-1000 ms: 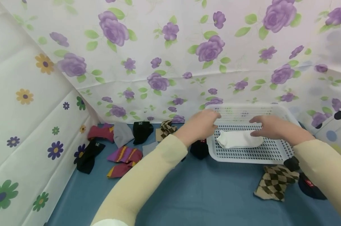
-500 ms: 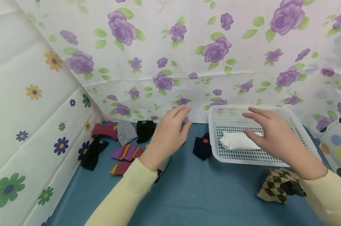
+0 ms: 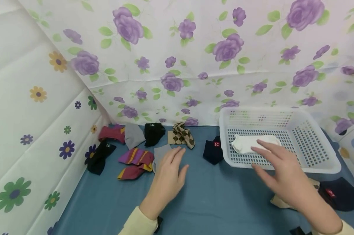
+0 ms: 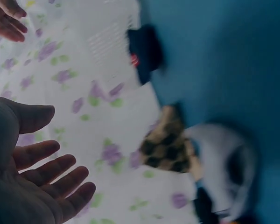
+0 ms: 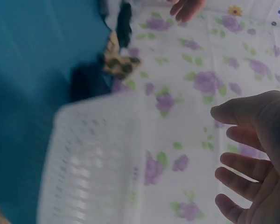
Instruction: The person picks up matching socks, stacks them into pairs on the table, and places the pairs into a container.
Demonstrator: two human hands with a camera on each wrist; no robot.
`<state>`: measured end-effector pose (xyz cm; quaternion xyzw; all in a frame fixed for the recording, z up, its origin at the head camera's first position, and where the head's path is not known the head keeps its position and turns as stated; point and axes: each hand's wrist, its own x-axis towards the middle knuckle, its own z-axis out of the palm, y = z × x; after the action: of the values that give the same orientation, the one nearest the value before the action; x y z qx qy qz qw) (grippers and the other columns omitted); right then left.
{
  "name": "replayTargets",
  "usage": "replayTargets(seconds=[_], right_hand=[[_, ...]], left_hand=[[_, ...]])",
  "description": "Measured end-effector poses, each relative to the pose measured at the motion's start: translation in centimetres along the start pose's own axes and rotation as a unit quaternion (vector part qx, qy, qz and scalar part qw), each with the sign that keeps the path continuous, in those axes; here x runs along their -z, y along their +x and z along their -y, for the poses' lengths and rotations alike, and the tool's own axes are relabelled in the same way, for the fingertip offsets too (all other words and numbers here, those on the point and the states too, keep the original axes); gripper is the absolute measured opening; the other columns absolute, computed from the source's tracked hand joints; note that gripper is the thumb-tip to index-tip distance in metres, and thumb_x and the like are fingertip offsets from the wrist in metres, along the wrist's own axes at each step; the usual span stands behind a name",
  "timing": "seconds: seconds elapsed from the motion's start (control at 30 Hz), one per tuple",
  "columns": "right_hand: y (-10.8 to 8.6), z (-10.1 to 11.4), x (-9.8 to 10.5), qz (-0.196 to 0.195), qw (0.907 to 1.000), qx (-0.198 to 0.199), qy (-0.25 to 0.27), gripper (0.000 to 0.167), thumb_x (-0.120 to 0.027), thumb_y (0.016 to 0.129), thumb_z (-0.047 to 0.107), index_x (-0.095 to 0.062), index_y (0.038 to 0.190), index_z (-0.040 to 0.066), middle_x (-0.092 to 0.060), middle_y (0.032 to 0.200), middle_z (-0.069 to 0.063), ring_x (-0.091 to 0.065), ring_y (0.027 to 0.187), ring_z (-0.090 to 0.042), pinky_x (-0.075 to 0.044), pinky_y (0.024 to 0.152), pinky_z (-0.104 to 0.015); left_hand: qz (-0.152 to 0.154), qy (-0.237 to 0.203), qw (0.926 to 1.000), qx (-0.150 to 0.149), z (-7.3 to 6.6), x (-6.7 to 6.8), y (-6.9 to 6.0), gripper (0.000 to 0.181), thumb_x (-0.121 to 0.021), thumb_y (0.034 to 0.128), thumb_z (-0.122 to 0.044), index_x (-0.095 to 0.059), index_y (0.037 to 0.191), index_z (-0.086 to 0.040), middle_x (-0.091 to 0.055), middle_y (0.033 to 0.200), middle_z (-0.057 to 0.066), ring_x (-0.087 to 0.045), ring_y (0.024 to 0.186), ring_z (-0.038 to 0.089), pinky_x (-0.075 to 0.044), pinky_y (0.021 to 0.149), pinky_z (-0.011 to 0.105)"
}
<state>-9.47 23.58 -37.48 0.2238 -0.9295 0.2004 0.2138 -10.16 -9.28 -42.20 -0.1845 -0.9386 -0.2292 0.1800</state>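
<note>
A folded pair of white socks (image 3: 244,143) lies in the white plastic basket (image 3: 332,168). My right hand (image 3: 287,178) hovers at the basket's front side, fingers spread and holding nothing; it partly covers the socks and a checkered sock (image 3: 278,202). My left hand (image 3: 166,179) is above the blue cloth, also holding nothing, beside a grey sock (image 3: 161,151) that it partly hides. Both wrist views show the fingers apart, the left hand (image 4: 42,172) and the right hand (image 5: 256,158) alike.
Socks lie at the left: black (image 3: 154,133), grey (image 3: 134,136), striped (image 3: 137,158) and checkered (image 3: 181,135). A navy sock (image 3: 213,151) sits against the basket's left side, another (image 3: 341,194) at the right. A flowered sheet (image 3: 194,65) hangs behind the blue cloth (image 3: 218,202).
Both hands have drawn back from above the basket, the left one also moving left. The white socks stay in the basket, and the fingers have spread.
</note>
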Motion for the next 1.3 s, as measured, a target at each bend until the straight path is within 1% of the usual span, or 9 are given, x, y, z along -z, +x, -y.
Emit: replayTargets(seconds=[0.17,0.37,0.5,0.67,0.8,0.93,1.0,1.13,1.3], right_hand=[[-3.0,0.9,-2.0,0.008,0.9997,-0.023,0.004,0.059,-0.082,0.064,0.017,-0.063,0.12,0.019,-0.057,0.127,-0.008,-0.053,0.111,-0.027,-0.039,0.09,-0.047],[-6.7,1.2,-4.1,-0.006,0.997,-0.076,0.006,0.046,-0.082,0.064,0.013,-0.067,0.107,0.019,-0.058,0.109,0.001,-0.051,0.101,-0.019,-0.036,0.086,-0.034],[-8.0,0.8,-5.0,0.037,0.9901,-0.133,-0.025,0.035,-0.083,0.064,0.02,-0.069,0.096,0.019,-0.059,0.102,0.0,-0.054,0.092,-0.021,-0.042,0.08,-0.039],[-8.6,-1.4,-5.2,0.141,0.958,-0.245,-0.047,0.044,-0.082,0.066,0.027,-0.068,0.103,0.009,-0.059,0.114,-0.021,-0.056,0.097,-0.04,-0.045,0.077,-0.055],[-9.1,-3.6,-5.3,0.244,0.9085,-0.337,-0.044,0.073,-0.08,0.069,0.038,-0.054,0.123,-0.004,-0.046,0.126,-0.036,-0.047,0.107,-0.053,-0.041,0.08,-0.063],[-9.4,-4.8,-5.9,0.327,0.8681,-0.371,-0.046,0.092,-0.079,0.066,0.048,-0.045,0.13,-0.009,-0.038,0.131,-0.041,-0.041,0.112,-0.058,-0.039,0.083,-0.066],[-9.5,-5.0,-6.2,0.343,0.862,-0.37,-0.047,0.09,-0.08,0.067,0.045,-0.046,0.129,-0.009,-0.038,0.131,-0.041,-0.041,0.112,-0.058,-0.039,0.084,-0.065],[-9.4,-4.6,-6.3,0.35,0.8673,-0.35,-0.049,0.069,-0.08,0.071,0.024,-0.051,0.125,-0.007,-0.053,0.118,-0.035,-0.054,0.102,-0.05,-0.045,0.078,-0.059],[-9.6,-3.5,-6.7,0.351,0.8669,-0.353,-0.026,0.048,-0.074,0.075,0.013,-0.059,0.117,-0.003,-0.066,0.087,-0.014,-0.058,0.067,-0.021,-0.047,0.06,-0.04]], left_hand=[[0.029,0.021,0.9989,0.029,0.6,-1.3,-2.1,0.053,-0.063,0.0893,-0.032,-0.048,0.136,-0.012,-0.045,0.14,0.008,-0.041,0.132,0.027,-0.035,0.106,0.048],[0.091,0.069,0.9916,0.06,1.0,-2.1,-3.4,0.074,-0.057,0.0839,-0.06,-0.04,0.142,-0.018,-0.036,0.149,0.007,-0.028,0.14,0.031,-0.027,0.108,0.056],[0.115,0.083,0.9868,0.078,1.3,-2.4,-3.9,0.077,-0.051,0.0832,-0.067,-0.036,0.144,-0.023,-0.031,0.152,0.005,-0.022,0.143,0.031,-0.023,0.108,0.06],[0.113,0.085,0.9868,0.08,1.3,-2.6,-4.0,0.075,-0.054,0.0831,-0.065,-0.038,0.143,-0.022,-0.032,0.151,0.006,-0.023,0.142,0.032,-0.024,0.108,0.06],[0.117,0.081,0.9874,0.07,1.2,-2.7,-4.0,0.07,-0.058,0.084,-0.059,-0.043,0.14,-0.019,-0.038,0.147,0.007,-0.03,0.138,0.031,-0.028,0.107,0.057],[0.124,0.072,0.9882,0.053,1.0,-2.9,-4.0,0.061,-0.061,0.0857,-0.05,-0.049,0.135,-0.016,-0.045,0.141,0.008,-0.039,0.133,0.028,-0.034,0.106,0.051],[0.125,0.071,0.9887,0.043,1.1,-3.0,-4.0,0.055,-0.062,0.0862,-0.047,-0.053,0.131,-0.016,-0.05,0.137,0.007,-0.044,0.129,0.026,-0.036,0.105,0.049],[0.13,0.063,0.9891,0.029,1.1,-3.1,-3.9,0.044,-0.063,0.0873,-0.043,-0.062,0.12,-0.015,-0.059,0.124,0.003,-0.054,0.117,0.022,-0.04,0.101,0.048],[0.148,0.048,0.9876,0.019,0.6,-3.2,-3.7,0.034,-0.065,0.0871,-0.039,-0.066,0.112,-0.016,-0.066,0.109,0.0,-0.061,0.102,0.018,-0.049,0.088,0.042]])
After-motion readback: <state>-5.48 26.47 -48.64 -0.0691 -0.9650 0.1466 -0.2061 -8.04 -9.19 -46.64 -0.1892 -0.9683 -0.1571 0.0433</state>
